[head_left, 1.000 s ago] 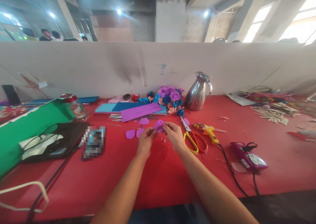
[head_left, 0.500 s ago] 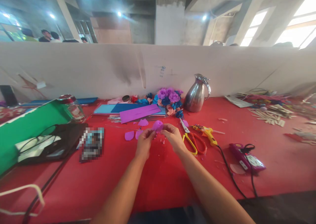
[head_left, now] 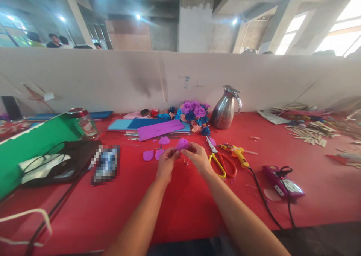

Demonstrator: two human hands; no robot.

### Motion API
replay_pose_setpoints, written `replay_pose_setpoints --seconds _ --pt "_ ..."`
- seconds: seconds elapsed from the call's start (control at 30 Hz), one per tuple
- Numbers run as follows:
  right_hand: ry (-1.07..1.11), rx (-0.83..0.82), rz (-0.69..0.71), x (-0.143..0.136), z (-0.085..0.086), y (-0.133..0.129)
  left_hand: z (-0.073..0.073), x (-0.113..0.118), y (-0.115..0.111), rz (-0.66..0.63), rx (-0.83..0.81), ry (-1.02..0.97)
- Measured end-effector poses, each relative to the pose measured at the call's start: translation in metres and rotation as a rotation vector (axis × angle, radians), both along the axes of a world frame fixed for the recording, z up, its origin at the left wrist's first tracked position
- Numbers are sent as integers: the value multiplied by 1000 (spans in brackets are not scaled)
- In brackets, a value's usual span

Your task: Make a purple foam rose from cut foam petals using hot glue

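A small purple paper flower [head_left: 182, 143] is held up between my two hands over the red table. My left hand [head_left: 167, 162] pinches it low on the left side, fingers closed. On the right, my right hand [head_left: 197, 156] presses its thumb and fingers against the flower's edge. Loose purple petals [head_left: 148, 155] lie just left of my hands. Behind them rests a folded strip of purple paper [head_left: 160, 130] on blue sheets. Scissors with yellow and red handles [head_left: 218, 162] lie right of my right hand, beside a yellow glue gun [head_left: 239, 156].
A bunch of finished paper flowers [head_left: 194, 113] and a steel jug [head_left: 224, 111] stand at the back. At right lie a purple power strip [head_left: 283, 184] with cables and several wooden sticks [head_left: 307, 133]. A glass jar [head_left: 84, 124], green box [head_left: 36, 150] and phone-like item [head_left: 105, 165] are left.
My right fingers have shifted slightly inward along the flower, and the flower appears turned a little. Both hands stay in nearly the same place. The whole view has shifted slightly.
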State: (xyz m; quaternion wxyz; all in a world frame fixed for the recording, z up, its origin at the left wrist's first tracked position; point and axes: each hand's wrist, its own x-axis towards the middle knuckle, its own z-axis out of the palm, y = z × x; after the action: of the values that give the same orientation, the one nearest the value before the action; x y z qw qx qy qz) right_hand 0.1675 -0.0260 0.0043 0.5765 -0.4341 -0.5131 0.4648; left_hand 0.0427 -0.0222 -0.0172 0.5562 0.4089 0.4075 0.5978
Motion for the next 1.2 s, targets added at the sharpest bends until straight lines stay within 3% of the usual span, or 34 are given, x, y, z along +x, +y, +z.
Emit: replay_pose_setpoints --seconds 0.2,0.37,0.7,1.2 --pt "211 -140 4 2 4 0 0 -3 1 -49 -26 -113" --pt "309 -300 134 3 2 3 4 -2 0 -79 -34 -114" --pt "77 -195 211 6 4 1 5 -2 0 -76 8 -30" --pt "38 -106 191 5 -2 3 3 -1 -2 14 74 112"
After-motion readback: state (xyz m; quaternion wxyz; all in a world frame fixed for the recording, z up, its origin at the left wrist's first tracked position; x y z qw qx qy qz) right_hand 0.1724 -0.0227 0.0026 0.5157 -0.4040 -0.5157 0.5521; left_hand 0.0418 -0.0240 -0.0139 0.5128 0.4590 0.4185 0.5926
